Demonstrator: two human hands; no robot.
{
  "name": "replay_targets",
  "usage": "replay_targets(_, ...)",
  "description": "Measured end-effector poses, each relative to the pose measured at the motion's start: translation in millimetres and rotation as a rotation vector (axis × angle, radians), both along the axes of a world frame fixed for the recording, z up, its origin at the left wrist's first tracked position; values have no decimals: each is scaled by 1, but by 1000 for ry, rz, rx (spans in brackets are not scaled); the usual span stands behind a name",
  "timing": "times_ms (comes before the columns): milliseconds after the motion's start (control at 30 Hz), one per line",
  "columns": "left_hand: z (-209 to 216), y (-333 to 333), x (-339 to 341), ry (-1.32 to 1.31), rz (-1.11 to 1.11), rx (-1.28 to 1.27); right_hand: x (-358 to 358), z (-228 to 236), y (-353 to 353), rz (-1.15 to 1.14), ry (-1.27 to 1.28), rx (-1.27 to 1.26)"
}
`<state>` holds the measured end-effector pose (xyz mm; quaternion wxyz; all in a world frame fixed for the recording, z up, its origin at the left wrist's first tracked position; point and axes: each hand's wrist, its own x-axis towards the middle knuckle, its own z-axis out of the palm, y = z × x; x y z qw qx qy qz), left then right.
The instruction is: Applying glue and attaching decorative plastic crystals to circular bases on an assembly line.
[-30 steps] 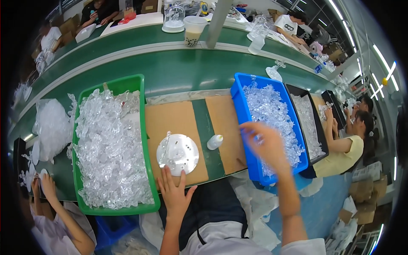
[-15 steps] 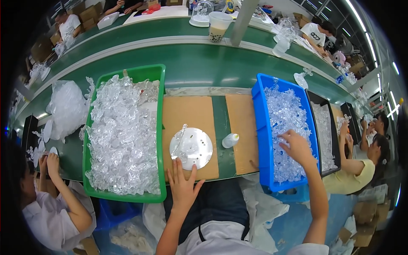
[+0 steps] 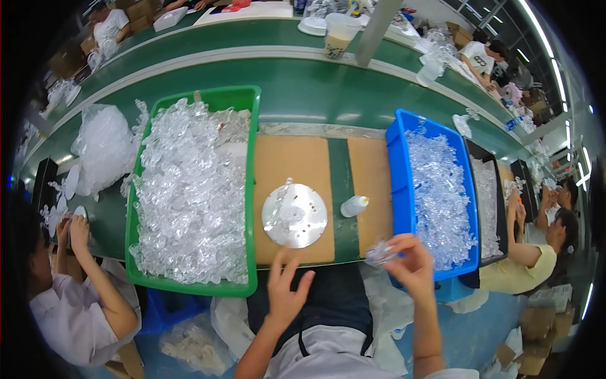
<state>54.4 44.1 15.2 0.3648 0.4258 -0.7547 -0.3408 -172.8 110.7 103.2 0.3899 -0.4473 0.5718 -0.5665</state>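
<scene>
1 silver disc (image 3: 304, 213) between 2 bins (image 3: 252, 189)

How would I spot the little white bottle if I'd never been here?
Start at the big blue bin heaped with clear pieces. To its left, between it and the round silvery plate, sits the little white bottle. Unlike the flat plate, it has a narrow yellowish tip.

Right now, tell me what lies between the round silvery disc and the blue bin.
The head view shows a small white bottle between the silvery disc and blue bin, with brown cardboard and a green tabletop strip there too.
</scene>
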Motion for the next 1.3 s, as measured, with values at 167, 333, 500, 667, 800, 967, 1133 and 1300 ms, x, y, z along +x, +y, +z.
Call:
replay_targets(167,8,22,-19,658,-22,535,76,-31,-20,175,400,85)
replay_targets(333,3,1,-6,711,-94,800,59,-10,-37,312,445,182)
replay_targets(500,8,-9,-15,389,132,536,45,-56,-64,201,415,154)
replay_targets(667,-4,-7,-10,153,213,177,56,-72,-90,-49,386,188)
replay_targets(800,-16,-10,-10,-23,225,-47,56,-76,-93,-16,552,215)
replay_targets(967,-15,-22,-18,-213,154,-150,50,-67,-100,38,569,263)
replay_targets(1133,-21,-30,-25,-237,170,-129,46,-77,-86,49,567,342)
replay_targets(1300,-22,-35,-17,-151,167,-106,19,-72,-61,-576,784,-5)
